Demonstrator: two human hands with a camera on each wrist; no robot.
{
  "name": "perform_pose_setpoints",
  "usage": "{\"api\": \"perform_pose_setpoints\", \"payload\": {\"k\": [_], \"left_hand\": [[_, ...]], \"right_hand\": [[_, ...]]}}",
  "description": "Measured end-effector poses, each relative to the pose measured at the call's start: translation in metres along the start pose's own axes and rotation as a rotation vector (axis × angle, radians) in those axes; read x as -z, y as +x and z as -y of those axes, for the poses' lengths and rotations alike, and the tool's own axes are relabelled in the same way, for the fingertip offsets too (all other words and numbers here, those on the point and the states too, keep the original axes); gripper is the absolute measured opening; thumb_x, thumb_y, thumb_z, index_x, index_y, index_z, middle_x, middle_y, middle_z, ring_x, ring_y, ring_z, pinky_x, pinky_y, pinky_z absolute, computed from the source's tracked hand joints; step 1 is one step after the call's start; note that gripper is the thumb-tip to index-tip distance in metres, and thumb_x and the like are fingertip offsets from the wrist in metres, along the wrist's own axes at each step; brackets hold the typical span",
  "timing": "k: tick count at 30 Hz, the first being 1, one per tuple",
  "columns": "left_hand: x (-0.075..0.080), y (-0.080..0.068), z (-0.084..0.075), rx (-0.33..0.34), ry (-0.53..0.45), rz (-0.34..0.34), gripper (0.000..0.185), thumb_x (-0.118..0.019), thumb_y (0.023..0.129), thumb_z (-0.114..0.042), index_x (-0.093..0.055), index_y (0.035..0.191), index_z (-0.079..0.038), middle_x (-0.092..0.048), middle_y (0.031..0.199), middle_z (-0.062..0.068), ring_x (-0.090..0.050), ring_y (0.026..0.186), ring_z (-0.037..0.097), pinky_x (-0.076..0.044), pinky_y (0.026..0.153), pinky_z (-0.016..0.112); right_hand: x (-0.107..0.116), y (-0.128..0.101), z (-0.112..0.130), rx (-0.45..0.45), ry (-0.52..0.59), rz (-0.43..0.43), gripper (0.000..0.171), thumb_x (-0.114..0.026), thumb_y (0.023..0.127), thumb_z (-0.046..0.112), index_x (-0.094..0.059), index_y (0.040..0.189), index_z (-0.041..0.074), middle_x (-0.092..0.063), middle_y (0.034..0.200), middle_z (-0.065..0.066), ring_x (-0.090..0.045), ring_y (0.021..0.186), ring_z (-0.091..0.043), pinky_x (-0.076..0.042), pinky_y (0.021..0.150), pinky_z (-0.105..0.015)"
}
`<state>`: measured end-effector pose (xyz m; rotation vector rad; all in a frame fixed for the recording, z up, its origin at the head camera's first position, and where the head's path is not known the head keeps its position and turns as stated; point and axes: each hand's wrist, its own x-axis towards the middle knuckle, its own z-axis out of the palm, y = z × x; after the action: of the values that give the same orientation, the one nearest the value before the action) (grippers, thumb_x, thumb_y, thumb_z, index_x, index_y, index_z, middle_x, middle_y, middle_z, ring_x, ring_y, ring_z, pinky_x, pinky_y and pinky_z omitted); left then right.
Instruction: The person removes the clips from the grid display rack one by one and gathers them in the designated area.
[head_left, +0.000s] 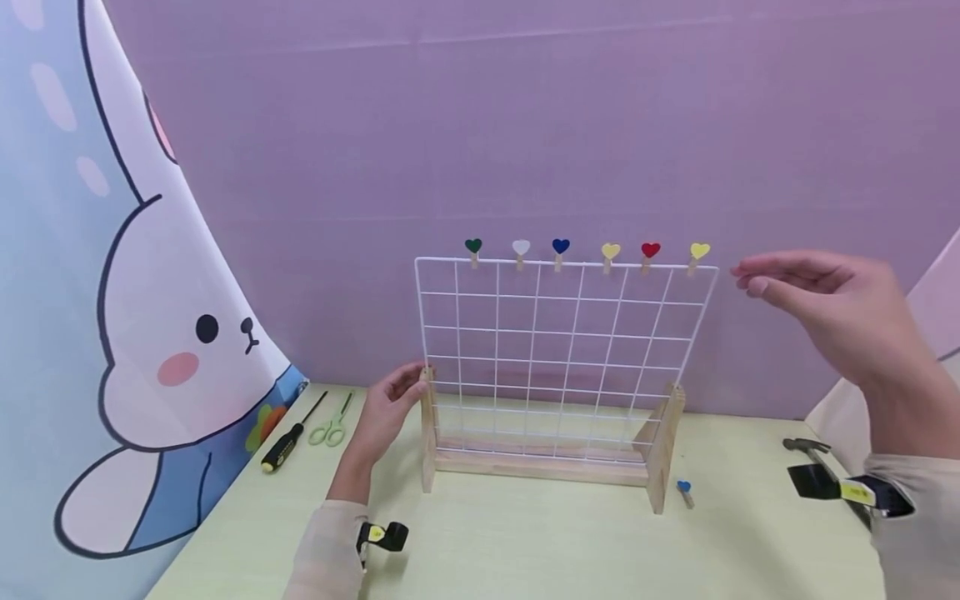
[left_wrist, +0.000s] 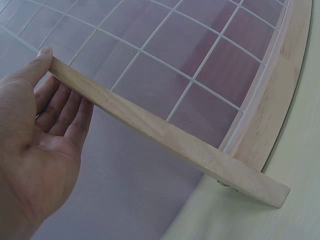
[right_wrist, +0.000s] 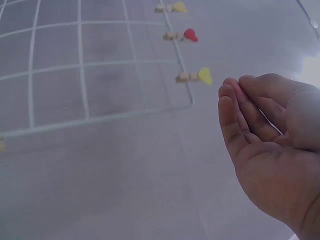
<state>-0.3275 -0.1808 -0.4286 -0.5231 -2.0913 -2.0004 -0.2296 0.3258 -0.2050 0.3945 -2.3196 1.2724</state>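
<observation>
A white wire grid panel [head_left: 562, 265] stands upright in a wooden stand [head_left: 540, 468] on the pale green table [head_left: 555, 550]. Several heart clips sit along its top edge, from a green one [head_left: 473, 247] to a yellow one [head_left: 699, 251]. My left hand [head_left: 401, 392] rests against the stand's left upright [head_left: 428, 442]; in the left wrist view the thumb tip touches the upright [left_wrist: 165, 135] and the straight fingers [left_wrist: 60, 105] lie behind it. My right hand [head_left: 772, 279] hovers empty beside the panel's top right corner, near the yellow clip [right_wrist: 200, 76]. A blue heart clip [head_left: 684, 488] lies by the stand's right foot.
A black and yellow screwdriver [head_left: 283, 447] and green scissors [head_left: 332, 429] lie at the table's back left. A hammer-like tool [head_left: 806, 446] lies at the right edge. A rabbit-print curtain [head_left: 112, 333] hangs on the left, and a purple backdrop [head_left: 525, 125] hangs behind.
</observation>
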Motion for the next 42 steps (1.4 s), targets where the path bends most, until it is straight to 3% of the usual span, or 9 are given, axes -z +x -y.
{"api": "perform_pose_setpoints", "payload": {"k": [4,11,17,20,29,34,37,42], "left_hand": [[0.000,-0.001,0.000,-0.003,0.003,0.007,0.043,-0.069,0.101,-0.024,-0.062,0.138,-0.005,-0.069,0.135,0.011,-0.066,0.115,0.003,-0.055,0.099,0.017],[0.003,-0.001,0.002,-0.017,-0.004,0.013,0.043,-0.069,0.101,-0.024,-0.061,0.139,-0.004,-0.067,0.136,0.016,-0.066,0.116,0.004,-0.054,0.098,0.017],[0.001,-0.001,0.004,-0.007,-0.013,0.002,0.044,-0.069,0.100,-0.023,-0.061,0.139,-0.004,-0.072,0.126,-0.005,-0.067,0.115,0.004,-0.055,0.099,0.017],[0.000,-0.001,0.004,-0.001,-0.011,-0.007,0.043,-0.069,0.100,-0.023,-0.061,0.138,-0.004,-0.073,0.124,-0.009,-0.067,0.115,0.003,-0.054,0.099,0.017],[0.002,0.000,0.001,0.006,0.012,-0.009,0.044,-0.069,0.100,-0.025,-0.062,0.138,-0.005,-0.072,0.127,-0.004,-0.067,0.115,0.003,-0.054,0.099,0.017],[0.005,0.000,0.001,0.003,0.012,0.002,0.045,-0.069,0.100,-0.025,-0.061,0.139,-0.005,-0.069,0.135,0.011,-0.066,0.115,0.002,-0.054,0.099,0.016],[0.005,0.000,0.002,0.003,0.005,0.004,0.044,-0.069,0.101,-0.024,-0.061,0.140,-0.005,-0.065,0.139,0.019,-0.066,0.115,0.002,-0.054,0.099,0.016],[0.004,0.000,0.004,0.007,0.001,0.000,0.043,-0.070,0.100,-0.024,-0.062,0.138,-0.005,-0.065,0.139,0.020,-0.067,0.116,0.003,-0.054,0.099,0.017]], "right_hand": [[-0.006,0.007,0.016,0.019,0.032,0.001,0.034,-0.075,0.095,0.011,-0.071,0.128,0.002,-0.079,0.108,0.017,-0.072,0.099,0.005,-0.047,0.088,-0.004],[-0.023,0.022,0.040,0.038,0.026,0.037,0.037,-0.076,0.095,0.018,-0.071,0.129,0.004,-0.079,0.111,0.013,-0.073,0.102,0.001,-0.047,0.090,-0.005],[-0.036,0.034,0.054,0.036,0.020,0.073,0.038,-0.077,0.095,0.026,-0.072,0.129,0.009,-0.078,0.113,0.012,-0.070,0.104,-0.001,-0.048,0.088,-0.006],[-0.041,0.039,0.060,0.040,0.031,0.087,0.038,-0.077,0.095,0.027,-0.072,0.128,0.009,-0.079,0.113,0.010,-0.070,0.105,-0.002,-0.050,0.087,-0.009],[-0.061,0.056,0.079,0.031,0.060,0.124,0.035,-0.076,0.096,0.028,-0.073,0.127,0.012,-0.078,0.114,0.012,-0.071,0.105,-0.005,-0.050,0.086,-0.010],[-0.073,0.067,0.090,0.077,0.135,0.149,0.034,-0.076,0.095,0.022,-0.073,0.125,0.006,-0.078,0.113,0.007,-0.071,0.106,-0.011,-0.054,0.088,-0.011],[-0.080,0.072,0.094,0.096,0.157,0.161,0.031,-0.076,0.095,0.019,-0.074,0.123,0.005,-0.079,0.111,0.008,-0.072,0.106,-0.011,-0.057,0.084,-0.013],[-0.089,0.079,0.099,0.073,0.147,0.170,0.028,-0.076,0.096,0.021,-0.076,0.121,0.010,-0.079,0.108,0.011,-0.073,0.102,-0.009,-0.055,0.057,-0.023]]}}
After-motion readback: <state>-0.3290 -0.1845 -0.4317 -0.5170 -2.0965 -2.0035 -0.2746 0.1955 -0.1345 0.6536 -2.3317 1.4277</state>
